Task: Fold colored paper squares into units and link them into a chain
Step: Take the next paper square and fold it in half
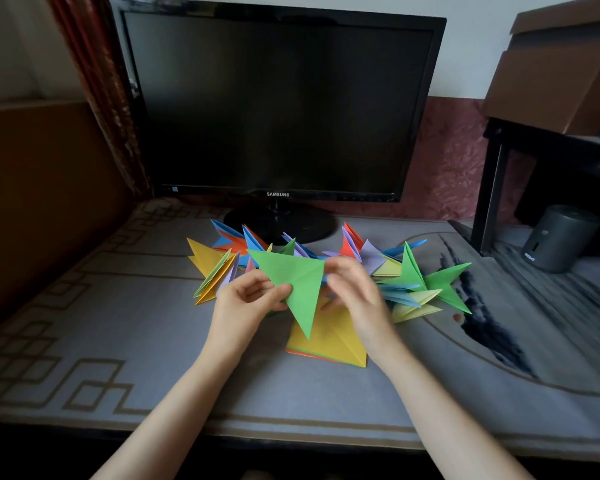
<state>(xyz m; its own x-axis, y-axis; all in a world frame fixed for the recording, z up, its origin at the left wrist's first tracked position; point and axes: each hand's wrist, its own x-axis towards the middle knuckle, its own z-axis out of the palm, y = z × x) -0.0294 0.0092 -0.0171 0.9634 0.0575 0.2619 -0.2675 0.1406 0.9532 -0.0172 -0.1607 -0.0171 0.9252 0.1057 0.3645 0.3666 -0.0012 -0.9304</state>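
The green triangle (293,282) is held above the counter (146,341) in front of the monitor (278,105). Its long axis runs away from the screen and its sharp tip points back toward the person. The left hand (246,299) has a closed grip pinching the left edge, and the right hand (354,292) pinches the right corner, so the triangle spans between them. Under the tip lies the paper stack (329,344), farther from the monitor. The chain (423,285) sprawls nearer the monitor's base. Bare counter lies to the monitor's front left.
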